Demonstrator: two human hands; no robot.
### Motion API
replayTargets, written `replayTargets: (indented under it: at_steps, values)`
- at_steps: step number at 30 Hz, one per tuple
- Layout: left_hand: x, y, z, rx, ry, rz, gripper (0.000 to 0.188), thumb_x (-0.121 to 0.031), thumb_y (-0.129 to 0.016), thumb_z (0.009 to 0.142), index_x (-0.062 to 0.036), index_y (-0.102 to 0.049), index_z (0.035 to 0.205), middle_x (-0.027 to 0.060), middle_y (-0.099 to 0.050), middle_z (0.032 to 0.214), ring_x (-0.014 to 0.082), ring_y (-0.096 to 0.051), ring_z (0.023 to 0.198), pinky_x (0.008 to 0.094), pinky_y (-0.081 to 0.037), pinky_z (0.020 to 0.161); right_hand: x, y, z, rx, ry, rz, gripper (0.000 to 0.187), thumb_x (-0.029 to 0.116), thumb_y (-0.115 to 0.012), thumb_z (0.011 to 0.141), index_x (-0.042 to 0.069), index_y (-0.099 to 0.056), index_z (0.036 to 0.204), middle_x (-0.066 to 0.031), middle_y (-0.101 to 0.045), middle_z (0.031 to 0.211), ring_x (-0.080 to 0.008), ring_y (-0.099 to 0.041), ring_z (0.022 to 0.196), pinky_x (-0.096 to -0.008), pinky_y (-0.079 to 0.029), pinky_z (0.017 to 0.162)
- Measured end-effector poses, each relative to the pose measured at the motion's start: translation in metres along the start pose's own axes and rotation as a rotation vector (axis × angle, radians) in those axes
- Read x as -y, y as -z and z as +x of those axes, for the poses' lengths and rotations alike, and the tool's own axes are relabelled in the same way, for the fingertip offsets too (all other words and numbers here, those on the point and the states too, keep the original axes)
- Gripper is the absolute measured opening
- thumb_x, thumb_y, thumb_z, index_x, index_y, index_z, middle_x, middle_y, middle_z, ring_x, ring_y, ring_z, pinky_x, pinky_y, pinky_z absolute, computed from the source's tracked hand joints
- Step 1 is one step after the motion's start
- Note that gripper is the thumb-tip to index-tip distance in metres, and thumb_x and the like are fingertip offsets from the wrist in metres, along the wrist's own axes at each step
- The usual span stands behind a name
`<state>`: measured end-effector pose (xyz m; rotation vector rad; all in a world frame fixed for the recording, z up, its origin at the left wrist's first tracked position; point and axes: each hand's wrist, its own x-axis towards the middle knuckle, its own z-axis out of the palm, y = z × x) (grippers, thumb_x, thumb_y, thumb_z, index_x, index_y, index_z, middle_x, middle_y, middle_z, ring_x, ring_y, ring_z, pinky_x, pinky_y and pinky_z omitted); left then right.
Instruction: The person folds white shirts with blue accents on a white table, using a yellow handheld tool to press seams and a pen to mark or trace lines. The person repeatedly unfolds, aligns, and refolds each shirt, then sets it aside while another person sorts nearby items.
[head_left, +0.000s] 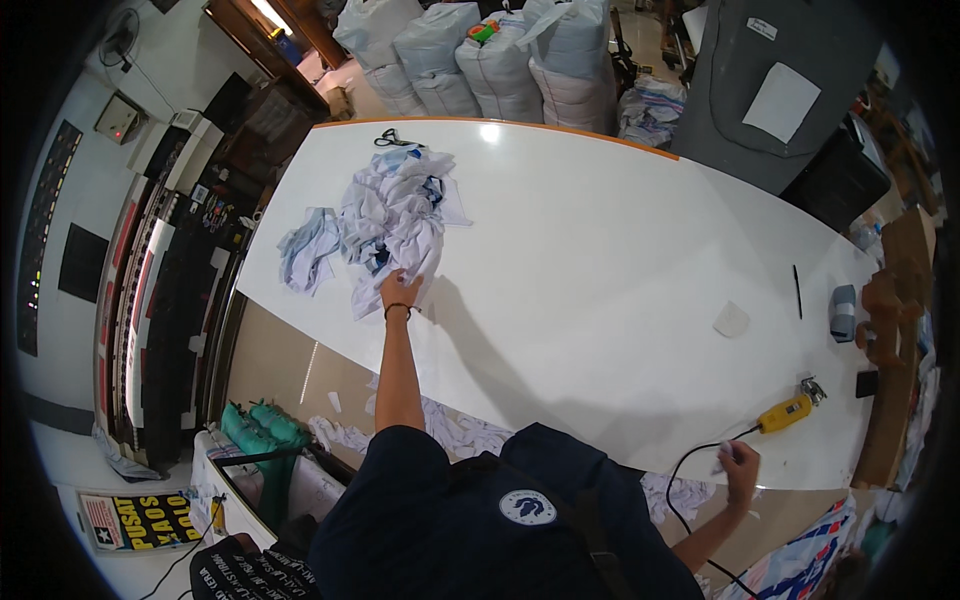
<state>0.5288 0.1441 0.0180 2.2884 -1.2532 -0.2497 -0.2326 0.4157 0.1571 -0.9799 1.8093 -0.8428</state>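
Observation:
My left hand [400,288] reaches to the near edge of a crumpled pile of white fabric pieces [398,205]. Its fingers are closed on the fabric, and a dark band circles the wrist. Patches of blue show among the folds. Just left of the pile lies a smaller heap of pale blue-white cloth [310,250]. My right hand [740,468] hangs at the table's near right edge, fingers curled, with something small and pale at them that I cannot make out. Close by it rests a yellow electric cutter [788,411] with a black cord.
Black-handled scissors [396,138] lie behind the pile on the white table [590,260]. Toward the right are a pale scrap [731,320], a dark pen-like stick [797,291] and a grey roll [843,313]. Stuffed white sacks [500,70] stand beyond the far edge; a large printer [160,300] is left.

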Motion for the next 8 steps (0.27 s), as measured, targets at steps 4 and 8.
replayTargets:
  at_steps: [4,8]
  values:
    - [-0.001,-0.006,-0.010,-0.087,-0.095,0.157,0.040,-0.032,-0.078,0.077,-0.0060,-0.071,0.106,0.0152,-0.072,0.100,0.0362,-0.067,0.093,0.0439,-0.052,0.086,-0.097,0.103,-0.018,-0.666,0.058,-0.614,0.036,0.011,-0.071,0.079,-0.002,-0.067,0.112,-0.0138,-0.069,0.090,-0.0217,-0.064,0.077,-0.0334,-0.052,0.073]
    - [-0.050,0.011,-0.023,0.065,-0.068,0.016,0.037,-0.031,-0.077,0.079,-0.0070,-0.070,0.107,0.0156,-0.070,0.111,0.0338,-0.066,0.100,0.0419,-0.051,0.089,-0.065,0.112,-0.034,-1.040,-0.046,-1.052,0.043,0.019,-0.073,0.084,0.003,-0.064,0.122,-0.0208,-0.069,0.103,-0.0304,-0.067,0.089,-0.0391,-0.053,0.084]
